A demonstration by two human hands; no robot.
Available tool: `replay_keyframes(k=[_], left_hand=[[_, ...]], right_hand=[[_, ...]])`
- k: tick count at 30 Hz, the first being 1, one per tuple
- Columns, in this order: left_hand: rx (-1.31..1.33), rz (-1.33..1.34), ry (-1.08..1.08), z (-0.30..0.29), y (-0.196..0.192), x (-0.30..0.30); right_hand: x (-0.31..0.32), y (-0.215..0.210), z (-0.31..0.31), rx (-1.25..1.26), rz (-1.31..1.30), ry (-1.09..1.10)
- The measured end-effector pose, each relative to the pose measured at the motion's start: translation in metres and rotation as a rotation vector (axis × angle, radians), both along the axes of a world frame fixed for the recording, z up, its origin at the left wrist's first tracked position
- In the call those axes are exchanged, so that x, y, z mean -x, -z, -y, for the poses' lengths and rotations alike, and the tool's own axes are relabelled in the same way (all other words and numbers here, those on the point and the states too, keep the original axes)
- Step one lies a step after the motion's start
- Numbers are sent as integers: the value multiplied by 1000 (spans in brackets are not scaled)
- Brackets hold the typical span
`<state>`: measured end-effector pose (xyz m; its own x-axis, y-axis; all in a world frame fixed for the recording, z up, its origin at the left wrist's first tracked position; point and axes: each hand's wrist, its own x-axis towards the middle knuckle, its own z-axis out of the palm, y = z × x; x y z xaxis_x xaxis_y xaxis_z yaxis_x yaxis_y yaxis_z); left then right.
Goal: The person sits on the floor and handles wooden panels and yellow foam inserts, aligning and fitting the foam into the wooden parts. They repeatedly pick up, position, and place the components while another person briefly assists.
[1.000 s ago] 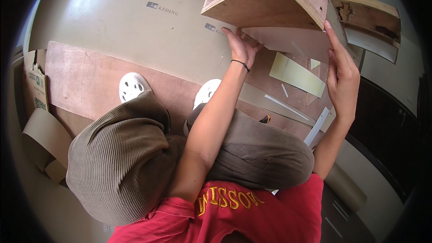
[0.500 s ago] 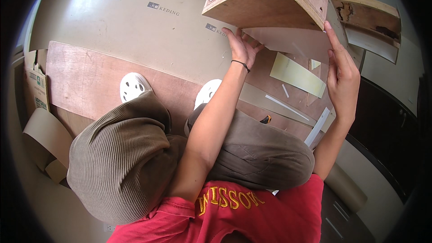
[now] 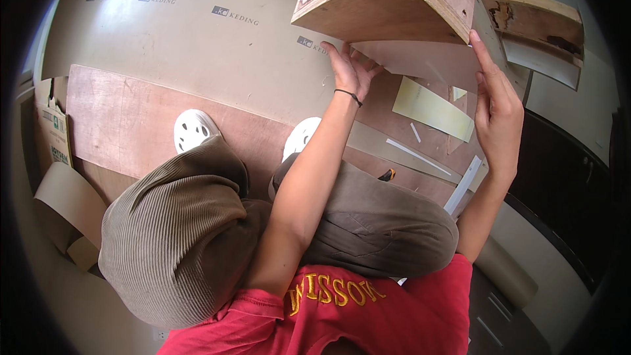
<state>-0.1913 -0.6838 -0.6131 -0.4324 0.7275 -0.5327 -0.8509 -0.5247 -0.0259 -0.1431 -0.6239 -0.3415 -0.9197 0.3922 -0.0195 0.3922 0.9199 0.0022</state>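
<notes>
A plywood piece [image 3: 394, 6] with a wedge-shaped front juts out at the top right. Along its lower edge runs a thin, curved white sheet [image 3: 420, 59]. My left hand [image 3: 353, 73], palm up with the fingers spread, touches the sheet's left end, and its fingertips are partly hidden there. On the other side my right hand [image 3: 498, 98] is raised with the fingers stretched out. Its index fingertip rests at the plywood's right corner, and the thumb lies near the sheet's right edge.
A brown printed board [image 3: 197, 46] and a reddish plywood strip [image 3: 118, 118] lie before my white shoes [image 3: 194, 128]. Offcuts, including a pale yellow piece [image 3: 434, 108] and white strips [image 3: 463, 184], lie on the right. Another wooden piece [image 3: 536, 16] stands at the far right.
The view has shifted very slightly, so most things sit a little further left. Both hands keep the same pose at the sheet and plywood.
</notes>
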Motion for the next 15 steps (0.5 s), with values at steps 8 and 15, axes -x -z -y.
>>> replay_keyframes(k=[8,15], left_hand=[[-17,29,10,5,2,-17],[-31,-23,89,22,25,-28]], right_hand=[[-14,4,24,54,-133,36],[-20,-5,55,111,4,-134]])
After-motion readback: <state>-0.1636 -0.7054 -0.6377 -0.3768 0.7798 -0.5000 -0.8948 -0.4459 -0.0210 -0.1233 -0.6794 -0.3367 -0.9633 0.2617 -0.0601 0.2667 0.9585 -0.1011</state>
